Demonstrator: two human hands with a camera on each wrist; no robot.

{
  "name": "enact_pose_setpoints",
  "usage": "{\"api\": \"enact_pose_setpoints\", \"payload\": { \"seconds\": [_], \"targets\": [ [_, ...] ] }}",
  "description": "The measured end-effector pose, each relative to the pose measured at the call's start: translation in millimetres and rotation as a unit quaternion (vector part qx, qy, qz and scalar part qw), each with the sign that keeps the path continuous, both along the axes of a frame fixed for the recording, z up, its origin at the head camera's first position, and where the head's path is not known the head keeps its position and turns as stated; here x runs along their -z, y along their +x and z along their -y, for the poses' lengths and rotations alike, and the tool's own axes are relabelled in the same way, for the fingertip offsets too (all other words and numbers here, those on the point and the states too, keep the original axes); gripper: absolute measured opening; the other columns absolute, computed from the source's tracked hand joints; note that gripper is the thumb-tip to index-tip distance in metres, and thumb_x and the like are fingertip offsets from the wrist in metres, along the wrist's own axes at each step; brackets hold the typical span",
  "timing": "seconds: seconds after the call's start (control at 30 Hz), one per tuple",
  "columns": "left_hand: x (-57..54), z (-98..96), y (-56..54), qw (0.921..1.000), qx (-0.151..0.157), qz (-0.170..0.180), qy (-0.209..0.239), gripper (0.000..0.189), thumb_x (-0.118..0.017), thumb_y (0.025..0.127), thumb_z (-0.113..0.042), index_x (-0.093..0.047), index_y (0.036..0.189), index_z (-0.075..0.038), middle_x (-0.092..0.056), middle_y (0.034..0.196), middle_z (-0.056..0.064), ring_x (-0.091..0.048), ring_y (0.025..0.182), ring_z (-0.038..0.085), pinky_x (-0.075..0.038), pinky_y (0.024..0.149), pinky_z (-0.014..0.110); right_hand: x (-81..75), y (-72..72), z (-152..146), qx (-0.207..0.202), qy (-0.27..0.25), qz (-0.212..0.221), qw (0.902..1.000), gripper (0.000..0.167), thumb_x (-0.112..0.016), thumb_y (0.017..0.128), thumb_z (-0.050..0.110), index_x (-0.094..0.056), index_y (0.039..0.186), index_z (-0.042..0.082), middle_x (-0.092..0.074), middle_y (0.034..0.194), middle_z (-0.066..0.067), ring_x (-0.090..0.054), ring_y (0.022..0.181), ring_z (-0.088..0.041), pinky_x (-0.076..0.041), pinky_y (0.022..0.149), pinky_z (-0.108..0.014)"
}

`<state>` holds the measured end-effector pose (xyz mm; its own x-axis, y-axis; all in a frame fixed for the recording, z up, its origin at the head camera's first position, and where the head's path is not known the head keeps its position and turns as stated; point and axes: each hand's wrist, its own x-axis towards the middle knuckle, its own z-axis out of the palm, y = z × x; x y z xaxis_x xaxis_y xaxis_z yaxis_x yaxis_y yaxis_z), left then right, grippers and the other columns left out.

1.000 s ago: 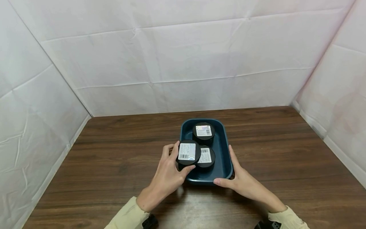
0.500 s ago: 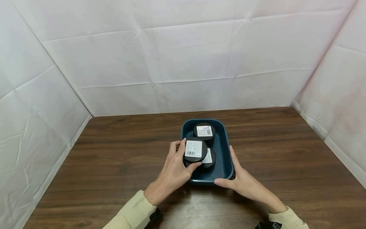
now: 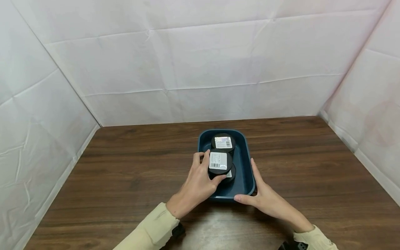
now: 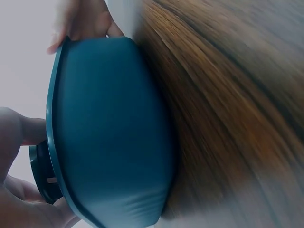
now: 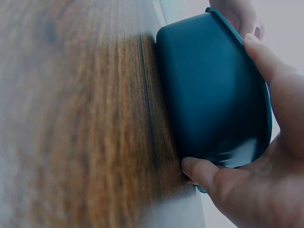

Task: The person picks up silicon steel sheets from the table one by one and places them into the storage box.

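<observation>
My left hand (image 3: 200, 180) pinches a round black container (image 3: 220, 161) between thumb and fingers, over the blue tray (image 3: 243, 173). A white barcode label covers much of its top. Part of a second black container (image 3: 230, 173) shows beneath it, inside the tray; whether the two touch, I cannot tell. A third labelled container (image 3: 223, 143) lies at the tray's far end. My right hand (image 3: 265, 198) holds the tray's near right corner, thumb at the front rim and fingers along the right side. In the left wrist view, the held container (image 4: 42, 173) projects above the tray's rim.
The tray stands on a brown wood-grain table (image 3: 140, 159). White sheeting (image 3: 200, 69) rises behind the table and along both sides. A dark device sits at each wrist, below the sleeves (image 3: 156, 222).
My left hand has carried its container rightward from the tray's left edge to over the tray, covering more of the container beneath. My right hand and the tray have barely moved.
</observation>
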<state>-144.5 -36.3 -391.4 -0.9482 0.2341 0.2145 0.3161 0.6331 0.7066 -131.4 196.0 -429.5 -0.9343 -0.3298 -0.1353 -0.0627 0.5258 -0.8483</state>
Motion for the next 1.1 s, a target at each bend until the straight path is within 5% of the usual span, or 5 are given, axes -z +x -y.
{"api": "enact_pose_setpoints", "payload": {
  "seconds": [1.1],
  "targets": [
    [6.0, -13.6, -3.6, 0.9995, 0.004, 0.025, -0.018, 0.087, -0.076, 0.091, -0.023, -0.025, 0.153, 0.012, -0.037, 0.143, 0.028, -0.06, 0.118, 0.034, -0.056, 0.096, 0.042, -2.0, 2.5, 1.1, 0.0, -0.006, 0.019, 0.9998, 0.119, -0.075, 0.09, 0.036, 0.024, 0.157, 0.033, -0.007, 0.167, -0.025, -0.058, 0.123, -0.03, -0.046, 0.104, -0.053]
  ]
}}
